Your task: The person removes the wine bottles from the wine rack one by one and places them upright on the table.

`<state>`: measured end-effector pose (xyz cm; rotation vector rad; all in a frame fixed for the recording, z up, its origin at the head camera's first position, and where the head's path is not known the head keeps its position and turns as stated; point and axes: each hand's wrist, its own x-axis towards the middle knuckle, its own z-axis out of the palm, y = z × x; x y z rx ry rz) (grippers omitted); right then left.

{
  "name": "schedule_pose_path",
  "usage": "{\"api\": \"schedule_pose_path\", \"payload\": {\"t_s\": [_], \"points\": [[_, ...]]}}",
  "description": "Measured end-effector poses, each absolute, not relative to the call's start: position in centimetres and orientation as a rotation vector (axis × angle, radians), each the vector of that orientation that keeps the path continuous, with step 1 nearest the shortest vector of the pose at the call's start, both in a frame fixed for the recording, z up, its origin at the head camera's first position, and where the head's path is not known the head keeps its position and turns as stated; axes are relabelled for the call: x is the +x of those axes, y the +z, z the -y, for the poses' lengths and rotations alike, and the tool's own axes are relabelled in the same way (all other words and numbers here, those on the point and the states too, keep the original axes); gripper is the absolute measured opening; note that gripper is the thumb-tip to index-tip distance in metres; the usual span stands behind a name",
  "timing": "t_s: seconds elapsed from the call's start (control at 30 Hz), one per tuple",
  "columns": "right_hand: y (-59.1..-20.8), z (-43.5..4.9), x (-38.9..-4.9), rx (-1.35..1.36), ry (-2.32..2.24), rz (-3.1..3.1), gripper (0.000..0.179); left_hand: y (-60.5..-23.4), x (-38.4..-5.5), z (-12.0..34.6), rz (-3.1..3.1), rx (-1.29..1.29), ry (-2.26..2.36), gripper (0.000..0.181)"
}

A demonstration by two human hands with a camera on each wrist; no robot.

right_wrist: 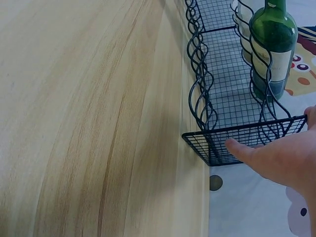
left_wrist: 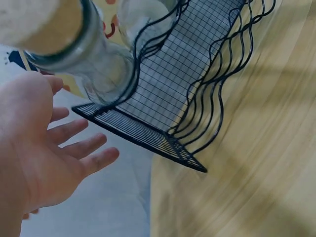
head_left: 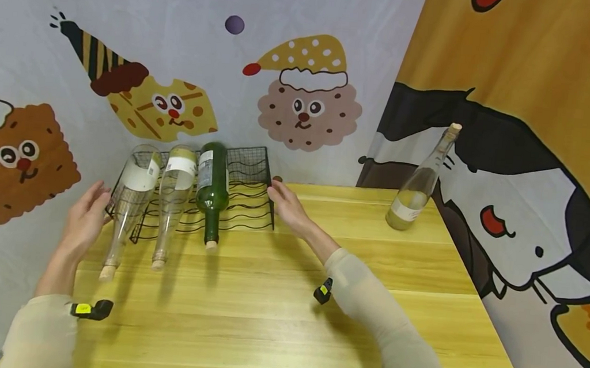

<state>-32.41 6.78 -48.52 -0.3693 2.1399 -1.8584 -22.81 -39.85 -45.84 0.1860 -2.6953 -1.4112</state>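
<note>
A black wire bottle rack (head_left: 243, 206) stands at the table's back edge. On it lie two clear corked bottles (head_left: 135, 194) (head_left: 175, 189) and a green corked bottle (head_left: 213, 192), necks toward me. Beside the rack's left end is my left hand (head_left: 84, 213), fingers spread and apart from the wire in the left wrist view (left_wrist: 54, 143). At the right end my right hand (head_left: 290, 207) has its thumb against or just by the mesh side, as the right wrist view shows; whether it touches is hard to tell. Neither hand holds anything.
Another clear corked bottle (head_left: 416, 190), with pale liquid in it, stands upright toward the table's back right. The wooden table (head_left: 263, 320) reaches a cartoon-printed cloth (head_left: 191, 43) hanging behind it and at both sides.
</note>
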Motion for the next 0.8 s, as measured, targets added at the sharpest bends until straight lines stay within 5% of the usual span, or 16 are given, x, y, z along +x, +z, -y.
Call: {"api": "schedule_pose_path", "payload": {"t_s": [0.8], "points": [[-48.4, -7.1, -32.5, -0.412, -1.842, -2.095, 0.072, -39.1, -20.3, 33.1, 2.561, -0.258, -1.05, 0.06]]}}
